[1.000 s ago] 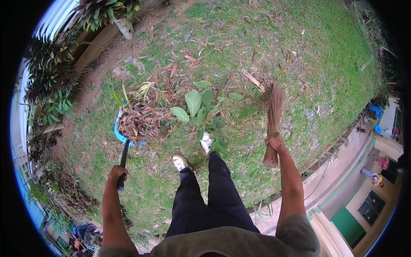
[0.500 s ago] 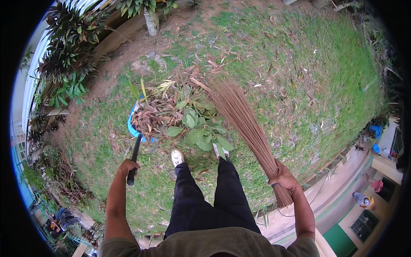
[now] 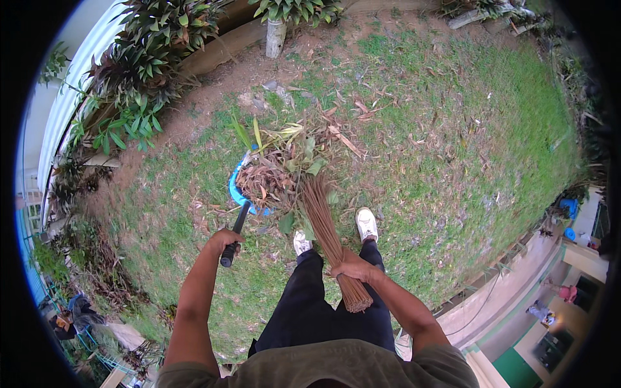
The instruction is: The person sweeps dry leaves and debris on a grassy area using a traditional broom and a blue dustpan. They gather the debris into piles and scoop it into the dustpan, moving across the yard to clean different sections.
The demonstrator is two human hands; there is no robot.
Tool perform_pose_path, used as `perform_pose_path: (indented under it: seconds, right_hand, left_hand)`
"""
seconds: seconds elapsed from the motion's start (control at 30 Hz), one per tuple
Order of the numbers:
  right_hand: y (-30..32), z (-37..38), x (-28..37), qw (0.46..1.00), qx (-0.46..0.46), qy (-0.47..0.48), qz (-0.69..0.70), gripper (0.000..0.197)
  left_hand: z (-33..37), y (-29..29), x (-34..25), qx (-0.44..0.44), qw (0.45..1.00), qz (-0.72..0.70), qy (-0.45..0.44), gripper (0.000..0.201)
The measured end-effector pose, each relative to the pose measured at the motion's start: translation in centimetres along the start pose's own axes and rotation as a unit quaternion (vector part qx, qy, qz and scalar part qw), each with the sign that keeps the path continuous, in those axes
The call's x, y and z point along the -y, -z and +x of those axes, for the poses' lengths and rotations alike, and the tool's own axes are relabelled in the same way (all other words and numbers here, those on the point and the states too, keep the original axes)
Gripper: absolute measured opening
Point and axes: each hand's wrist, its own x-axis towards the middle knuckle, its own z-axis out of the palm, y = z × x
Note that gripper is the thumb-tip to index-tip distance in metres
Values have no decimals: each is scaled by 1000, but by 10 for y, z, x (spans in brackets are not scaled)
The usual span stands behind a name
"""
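My left hand [image 3: 226, 238] is closed round the black handle [image 3: 240, 218] of a blue dustpan [image 3: 234, 187]. Dry brown leaves [image 3: 265, 181] are heaped in the pan and spill past its right side, mixed with green leaves [image 3: 315, 166]. My right hand [image 3: 354, 266] grips a stick broom [image 3: 321, 216], a bundle of thin brown sticks, near its bound end. The broom slants up and left, its bristle tips against the right side of the leaf heap and covering part of the green leaves. Only the dustpan's left and lower rim shows.
Patchy grass [image 3: 440, 161] with scattered dry leaves surrounds me. My white shoes [image 3: 366, 224] stand just below the heap. Leafy plants [image 3: 155, 45] and a pale trunk [image 3: 275, 37] line the far left edge. A concrete walkway [image 3: 482, 307] and building lie at lower right.
The broom has swung left from beside the pile onto it, over the green leaves. The view has shifted, so the dustpan appears farther right. My feet have changed position.
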Motion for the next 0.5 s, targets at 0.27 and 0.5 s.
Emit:
perform_pose_path:
  seconds: [0.27,0.5]
  right_hand:
    - [86,-150,83,969,-92,-35,-228,89]
    - [224,-31,90,959,-270,-22,-82,68]
  left_hand:
    - [-4,25,-12,19,999,-46,-11,17]
    - [2,29,-15,15,998,-58,2,18]
